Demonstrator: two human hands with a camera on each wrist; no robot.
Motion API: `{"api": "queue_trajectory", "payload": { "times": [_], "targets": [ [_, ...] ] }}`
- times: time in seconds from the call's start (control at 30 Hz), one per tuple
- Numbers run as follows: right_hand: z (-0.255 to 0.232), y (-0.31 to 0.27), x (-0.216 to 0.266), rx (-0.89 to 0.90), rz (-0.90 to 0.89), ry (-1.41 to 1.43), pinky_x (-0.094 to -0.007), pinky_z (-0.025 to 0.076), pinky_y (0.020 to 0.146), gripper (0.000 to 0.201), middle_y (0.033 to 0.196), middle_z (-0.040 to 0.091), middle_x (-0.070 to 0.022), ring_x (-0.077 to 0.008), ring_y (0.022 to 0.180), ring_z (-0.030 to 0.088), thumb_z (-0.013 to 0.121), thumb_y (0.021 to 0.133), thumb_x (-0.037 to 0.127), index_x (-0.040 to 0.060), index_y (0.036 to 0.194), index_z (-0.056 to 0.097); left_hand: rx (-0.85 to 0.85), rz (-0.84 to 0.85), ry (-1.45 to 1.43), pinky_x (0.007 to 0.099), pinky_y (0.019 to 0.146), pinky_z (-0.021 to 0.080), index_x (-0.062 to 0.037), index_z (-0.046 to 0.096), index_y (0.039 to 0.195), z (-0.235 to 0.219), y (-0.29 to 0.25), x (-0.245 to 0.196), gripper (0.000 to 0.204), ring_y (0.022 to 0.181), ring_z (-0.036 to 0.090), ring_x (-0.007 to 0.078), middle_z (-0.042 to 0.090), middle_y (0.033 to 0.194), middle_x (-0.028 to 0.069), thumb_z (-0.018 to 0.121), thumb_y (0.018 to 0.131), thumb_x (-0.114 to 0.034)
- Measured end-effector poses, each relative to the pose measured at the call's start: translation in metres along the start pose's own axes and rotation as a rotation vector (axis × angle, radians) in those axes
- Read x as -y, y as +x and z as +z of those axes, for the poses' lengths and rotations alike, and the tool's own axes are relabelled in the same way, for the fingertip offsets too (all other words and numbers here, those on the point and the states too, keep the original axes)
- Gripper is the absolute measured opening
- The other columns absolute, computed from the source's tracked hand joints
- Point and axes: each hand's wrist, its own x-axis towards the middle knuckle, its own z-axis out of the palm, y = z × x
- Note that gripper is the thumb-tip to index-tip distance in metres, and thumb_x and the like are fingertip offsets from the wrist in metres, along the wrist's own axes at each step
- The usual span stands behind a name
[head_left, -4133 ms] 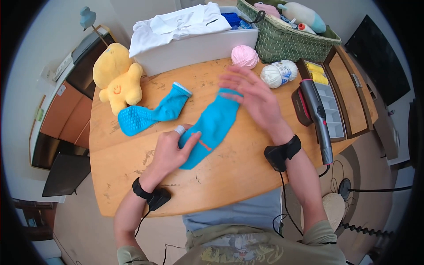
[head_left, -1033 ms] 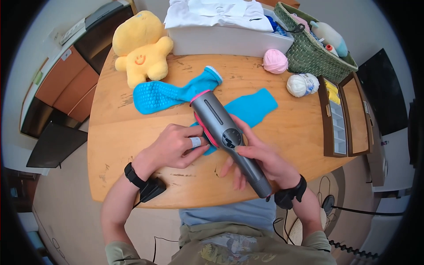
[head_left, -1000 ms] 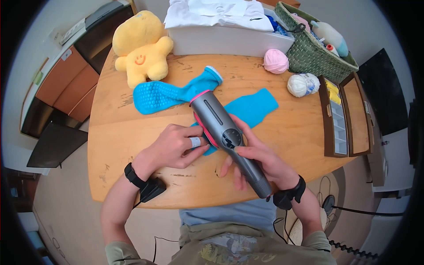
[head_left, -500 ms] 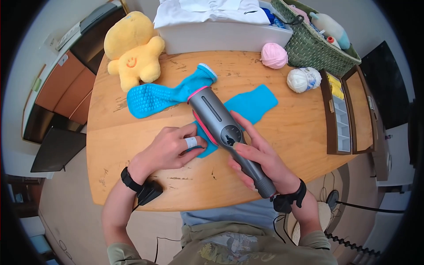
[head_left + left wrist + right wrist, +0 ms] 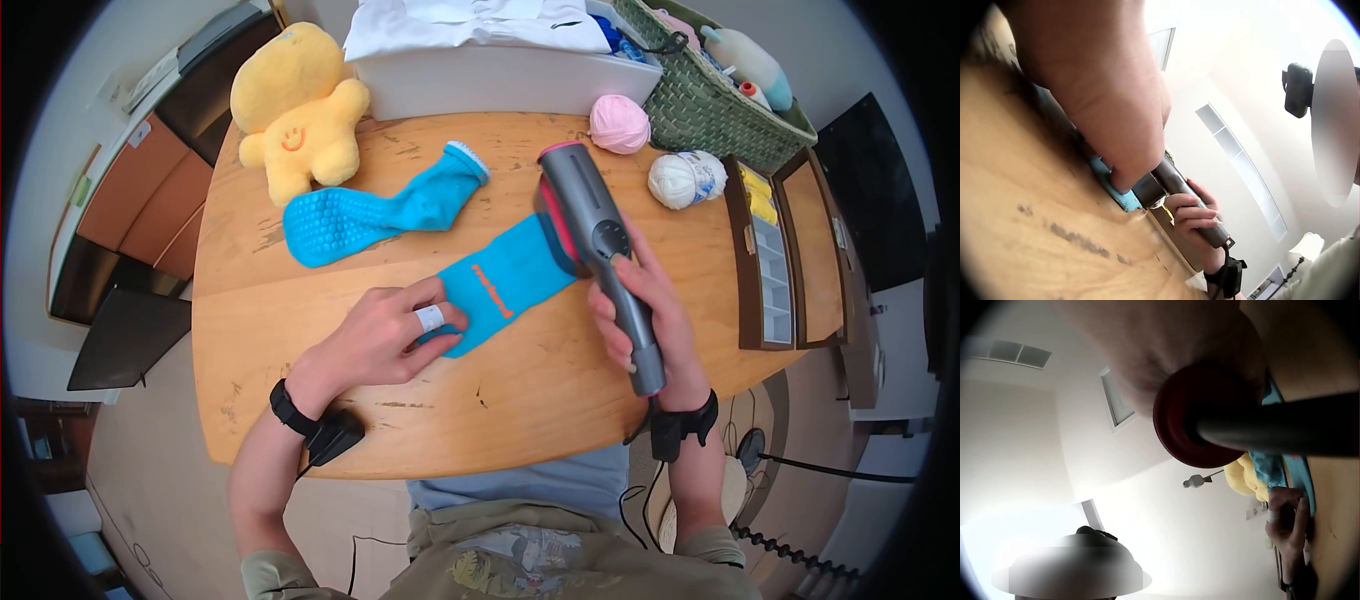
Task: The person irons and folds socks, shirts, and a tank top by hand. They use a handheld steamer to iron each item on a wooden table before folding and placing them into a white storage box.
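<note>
A turquoise sock (image 5: 520,275) with a small orange mark lies flat on the wooden table in the head view. My left hand (image 5: 395,335) pinches its near-left end between thumb and fingers. In my right hand (image 5: 655,310) is a grey handheld steam iron (image 5: 585,200), gripped round the handle. Its pink-edged plate sits over the far-right end of the sock and hides that end. A second turquoise sock (image 5: 400,212), dotted with grips, lies farther back on the left. The left wrist view shows the fingertips low at the sock's edge (image 5: 1127,200).
A yellow plush toy (image 5: 310,125) sits at the back left. Behind stand a white bin (image 5: 500,88) with white clothing and a green woven basket (image 5: 715,115). Pink yarn (image 5: 620,125), white yarn (image 5: 688,180) and an open compartment box (image 5: 770,270) are on the right. The iron's cord hangs near the right wrist.
The steam iron has swept right and away along the sock, uncovering the orange mark. Earlier, it was picked up from the table's right side. The left hand stays at the sock's near end.
</note>
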Motion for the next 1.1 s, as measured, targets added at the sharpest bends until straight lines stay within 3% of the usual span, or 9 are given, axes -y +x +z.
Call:
{"api": "queue_trajectory", "payload": {
  "times": [0.33,0.77,0.97,1.1],
  "targets": [
    [-0.040,0.005,0.015,-0.127,-0.145,-0.032,-0.0262,0.041,0.035,0.063,0.080,0.057,-0.0104,-0.0121,0.044,0.051,0.051,0.109,0.027,0.0188,0.165,0.023,-0.001,-0.004,-0.006,0.0343,0.052,0.047,-0.0117,0.073,0.098,0.001,0.001,-0.001,0.014,0.053,0.058,0.0206,0.062,0.087,0.0049,0.079,0.087,-0.007],
    [-0.059,0.003,0.020,-0.173,-0.175,0.023,-0.0245,0.041,0.038,0.047,0.081,0.057,-0.0081,-0.0119,0.048,0.052,0.048,0.110,0.027,0.0190,0.155,0.037,0.001,-0.008,0.032,0.0359,0.054,0.048,-0.0111,0.072,0.096,0.001,-0.001,-0.002,0.010,0.057,0.060,0.0230,0.063,0.088,0.0052,0.076,0.088,-0.007],
    [-0.041,-0.002,0.009,-0.189,-0.234,0.045,-0.0268,0.043,0.037,0.052,0.080,0.056,-0.0093,-0.0134,0.047,0.053,0.047,0.111,0.027,0.0232,0.160,0.031,-0.058,0.036,0.035,0.0371,0.054,0.048,-0.0114,0.074,0.098,0.002,-0.003,-0.001,0.011,0.058,0.060,0.0248,0.064,0.086,0.0060,0.075,0.089,-0.006],
    [-0.009,-0.023,0.002,-0.074,-0.202,0.019,-0.0286,0.045,0.037,0.061,0.079,0.056,-0.0095,-0.0147,0.046,0.054,0.049,0.110,0.026,0.0237,0.165,0.021,-0.058,0.125,0.058,0.0383,0.052,0.044,-0.0094,0.078,0.095,-0.001,-0.005,0.000,0.007,0.056,0.057,0.0254,0.061,0.074,0.0063,0.077,0.088,-0.011]
  ]
}}
